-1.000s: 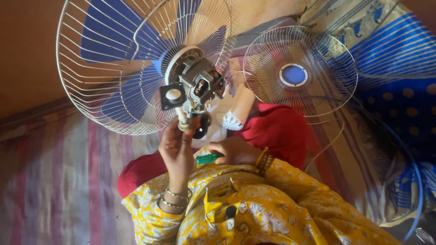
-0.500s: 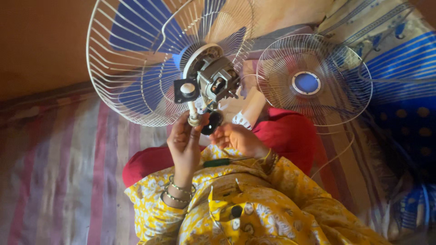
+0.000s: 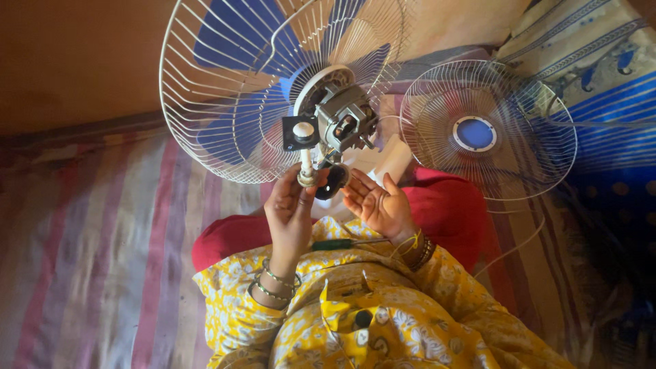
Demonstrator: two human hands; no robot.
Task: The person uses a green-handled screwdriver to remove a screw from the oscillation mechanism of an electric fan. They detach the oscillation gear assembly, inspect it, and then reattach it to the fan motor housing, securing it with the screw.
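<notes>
The fan (image 3: 273,102) fills the top of the view: a white wire cage tilted toward the camera, with blue blades behind the wires and the bare motor (image 3: 342,121) standing out at the cage's centre. The motor shows a grey metal body and a pale round housing behind it. Just to the camera-left of the motor sits a small black square plate with a white knob (image 3: 301,131), and a thin white shaft (image 3: 305,164) runs down from that plate.

Right of the motor lies a second wire guard (image 3: 488,130), round, flat and pale, with a blue disc at its middle, resting apart from the fan.

Below the motor the left hand (image 3: 290,208) rises on an upright forearm wearing bangles. Its fingers are curled around the lower end of the white shaft, thumb and fingertips pinched on the small ring-shaped fitting there, so the grip is closed on the shaft.

The right hand (image 3: 379,203) is just below and to the right of the motor, palm up, fingers spread and loose, holding nothing. Its fingertips reach near a dark rounded part (image 3: 335,183) under the motor; whether they touch it cannot be told.

Below both hands, further from the motor, a screwdriver (image 3: 342,243) with a green handle lies across the lap on yellow flowered cloth.
</notes>
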